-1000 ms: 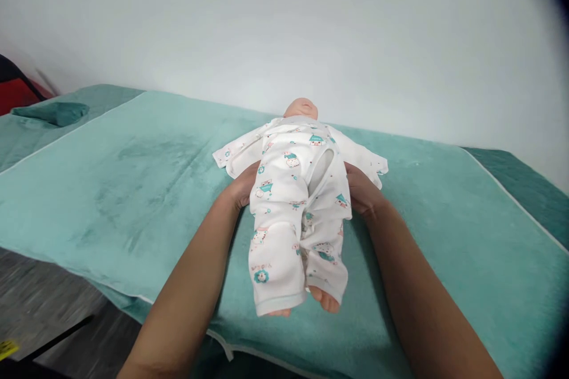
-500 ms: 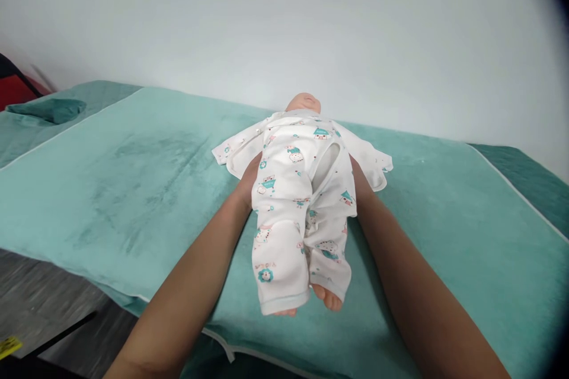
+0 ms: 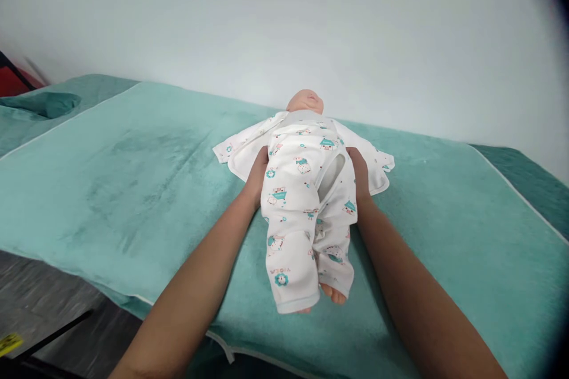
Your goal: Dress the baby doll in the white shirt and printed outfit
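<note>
A baby doll lies on its back, head toward the wall, in white printed baby trousers. The trousers reach up to its chest and have an open slit at the crotch. Its toes poke out of the leg cuffs. My left hand is closed on the trousers at the doll's left-of-picture hip. Against the opposite hip, my right hand grips the trousers too. Most fingers of both hands are hidden behind the cloth and body. A white long-sleeved baby top spreads out beneath the doll on both sides.
A teal padded cover lies over the bed, with a darker quilted layer at its ends. The white wall stands right behind. A black bar and a yellow label show at lower left above the grey floor.
The doll's trousered hips and legs have shifted slightly to the right. My hands have moved with them, and more of their backs shows beside the trousers.
</note>
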`<state>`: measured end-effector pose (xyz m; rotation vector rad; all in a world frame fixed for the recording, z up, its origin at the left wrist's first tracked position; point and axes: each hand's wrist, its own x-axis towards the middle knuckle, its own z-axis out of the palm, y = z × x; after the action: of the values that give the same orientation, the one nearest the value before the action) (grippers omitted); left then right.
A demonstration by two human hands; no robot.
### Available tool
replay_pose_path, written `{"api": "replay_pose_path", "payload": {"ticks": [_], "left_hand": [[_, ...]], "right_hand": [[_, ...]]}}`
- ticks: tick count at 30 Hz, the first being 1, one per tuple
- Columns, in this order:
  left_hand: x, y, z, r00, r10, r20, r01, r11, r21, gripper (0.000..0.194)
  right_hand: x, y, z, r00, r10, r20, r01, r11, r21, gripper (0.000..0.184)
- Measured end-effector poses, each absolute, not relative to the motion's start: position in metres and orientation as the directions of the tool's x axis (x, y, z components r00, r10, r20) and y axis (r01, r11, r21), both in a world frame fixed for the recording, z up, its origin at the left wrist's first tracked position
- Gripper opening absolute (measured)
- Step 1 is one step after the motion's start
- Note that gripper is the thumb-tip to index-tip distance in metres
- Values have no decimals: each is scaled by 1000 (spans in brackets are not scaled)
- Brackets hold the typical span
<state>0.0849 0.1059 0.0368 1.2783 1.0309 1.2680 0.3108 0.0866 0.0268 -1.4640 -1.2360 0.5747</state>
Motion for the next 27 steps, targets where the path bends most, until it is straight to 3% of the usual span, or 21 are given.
{"api": "replay_pose_path", "payload": {"ticks": [6,9,15,18,23,27], "left_hand": [[85,109,45,-74,971,226,-24,-229,973,20],[81,106,52,-49,967,249,43,-247,968,27],[79,105,54,65,963,261,108,-266,958,37],[80,110,47,1,953,303,183,-298,937,29],[80,116,37,-31,897,441,274,-417,867,8],[82,113,39,-41,863,504,397,-449,801,5]], "right_hand": [[308,88,30,467,806,363,255,270,-928,22],[309,90,40,432,814,388,272,292,-917,21],[310,109,82,124,920,373,459,280,-843,25],[306,123,98,-18,928,372,547,321,-773,28],[304,137,112,-229,923,309,663,381,-645,17],[302,141,113,-342,857,385,652,512,-559,17]]}}
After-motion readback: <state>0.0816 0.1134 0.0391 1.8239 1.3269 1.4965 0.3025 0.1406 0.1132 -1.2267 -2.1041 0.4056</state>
